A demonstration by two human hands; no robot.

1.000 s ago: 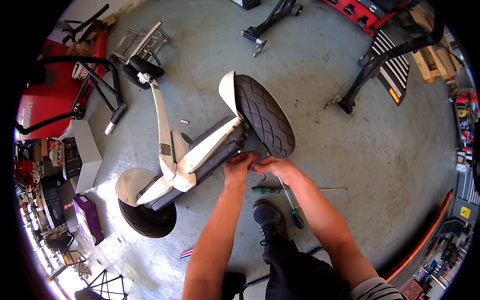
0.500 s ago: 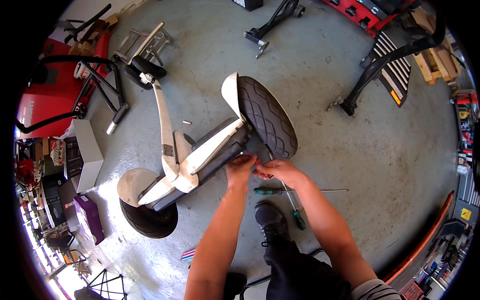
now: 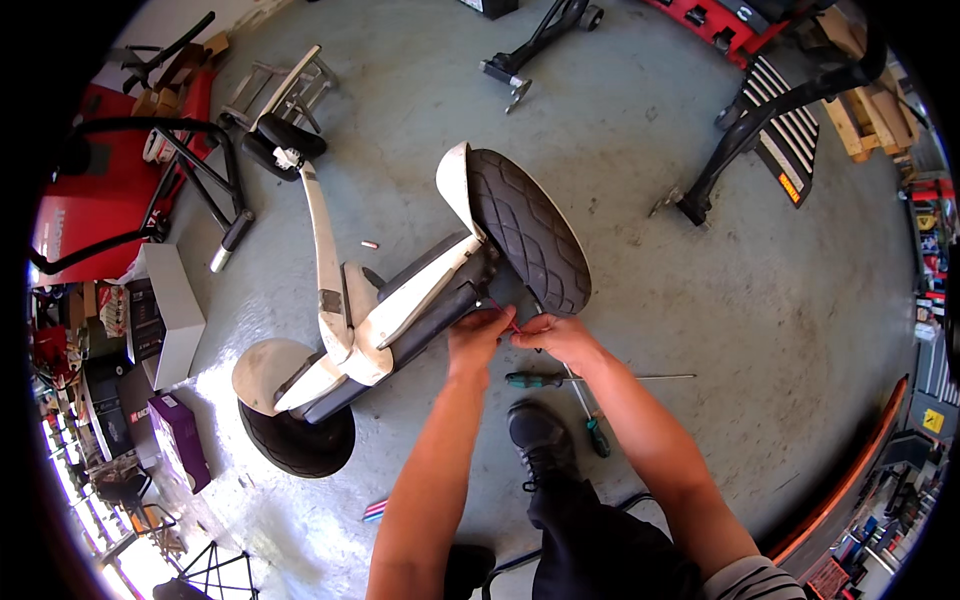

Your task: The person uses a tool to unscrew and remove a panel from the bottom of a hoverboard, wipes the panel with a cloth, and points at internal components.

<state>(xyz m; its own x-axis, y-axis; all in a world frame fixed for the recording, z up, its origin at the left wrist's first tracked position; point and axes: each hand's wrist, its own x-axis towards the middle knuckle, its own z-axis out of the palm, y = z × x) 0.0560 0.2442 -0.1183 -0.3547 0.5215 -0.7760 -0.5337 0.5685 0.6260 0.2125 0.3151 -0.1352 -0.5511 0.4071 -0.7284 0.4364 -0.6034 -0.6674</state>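
A thin red strand is pinched by the fingers of the left hand. By the right hand, just beside on the right, curled fingertips are brought up to the same strand; whether it is gripped there cannot be told, since the contact is hidden. If the strand is a wire, it could be snapped or torn from its root by too hard a pull between the hands, and it could slip free through so small a pinch.

Just beyond the left fingers, the dark end of a white-and-black two-wheeled scooter is seen, tipped on the floor. The patterned tyre is raised beyond both hands; should the scooter be rocked by a knock, the strand could be jerked or fingers trapped.

Nearer the person than the fingers, a green-handled screwdriver and another screwdriver are crossed beside a dark shoe; either could be kicked or rolled underfoot.
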